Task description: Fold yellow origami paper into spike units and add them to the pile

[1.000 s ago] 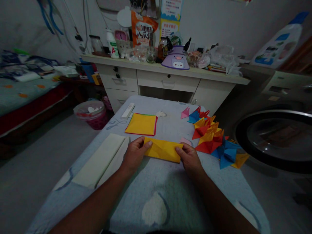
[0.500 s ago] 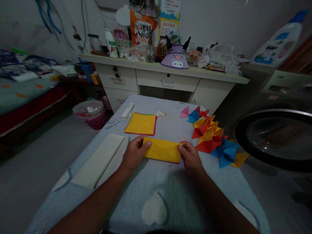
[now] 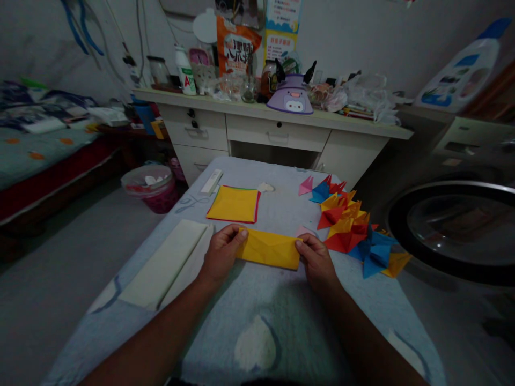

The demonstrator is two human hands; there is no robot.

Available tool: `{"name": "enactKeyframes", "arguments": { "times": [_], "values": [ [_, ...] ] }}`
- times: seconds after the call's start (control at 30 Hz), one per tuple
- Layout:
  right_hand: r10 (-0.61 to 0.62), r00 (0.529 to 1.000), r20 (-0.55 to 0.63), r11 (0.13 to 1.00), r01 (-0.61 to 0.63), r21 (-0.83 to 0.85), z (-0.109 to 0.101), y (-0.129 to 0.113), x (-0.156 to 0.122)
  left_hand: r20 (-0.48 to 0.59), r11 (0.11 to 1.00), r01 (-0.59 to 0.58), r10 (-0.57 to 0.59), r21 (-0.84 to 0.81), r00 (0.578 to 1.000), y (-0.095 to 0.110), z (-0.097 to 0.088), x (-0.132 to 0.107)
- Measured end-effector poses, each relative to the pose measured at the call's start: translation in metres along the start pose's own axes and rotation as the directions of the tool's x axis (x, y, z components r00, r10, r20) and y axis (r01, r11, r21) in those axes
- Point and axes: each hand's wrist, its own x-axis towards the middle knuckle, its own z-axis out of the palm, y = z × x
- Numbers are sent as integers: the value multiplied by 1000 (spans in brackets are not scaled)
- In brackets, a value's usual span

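A yellow sheet of origami paper point(image 3: 270, 250), folded into a long rectangle with faint creases, is stretched between my hands above the cloth-covered table. My left hand point(image 3: 222, 252) pinches its left end, thumb on top. At the right end, my right hand point(image 3: 317, 257) grips the edge between thumb and fingers. Just beyond lies a stack of square coloured paper point(image 3: 233, 204), yellow on top with red and green edges showing. Folded paper cranes point(image 3: 346, 220) in red, yellow, blue and pink stand in a cluster to the right. A pale pink paper piece point(image 3: 304, 231) is partly hidden behind my right hand.
A long pale folded pad point(image 3: 164, 265) lies left of my left arm. A small white box point(image 3: 211, 182) and a whitish scrap point(image 3: 266, 187) rest farther back on the tablecloth point(image 3: 257, 300). Beyond stands a cluttered desk point(image 3: 277, 131); a washing machine point(image 3: 454, 161) is at the right.
Hardly anything differs. The view has shifted very slightly; both hands keep hold of the folded yellow paper in the same pose.
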Motion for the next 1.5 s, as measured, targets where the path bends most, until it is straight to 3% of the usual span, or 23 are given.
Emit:
{"name": "enactKeyframes", "arguments": {
  "times": [0.47,1.5],
  "values": [
    [-1,1000,-6,999,1,-44,-2,2,1,-28,998,19,-20,-53,999,0,4,1],
    [23,999,-46,999,-24,-36,-2,-2,1,-67,999,-25,27,44,997,5,3,0]
  ]
}}
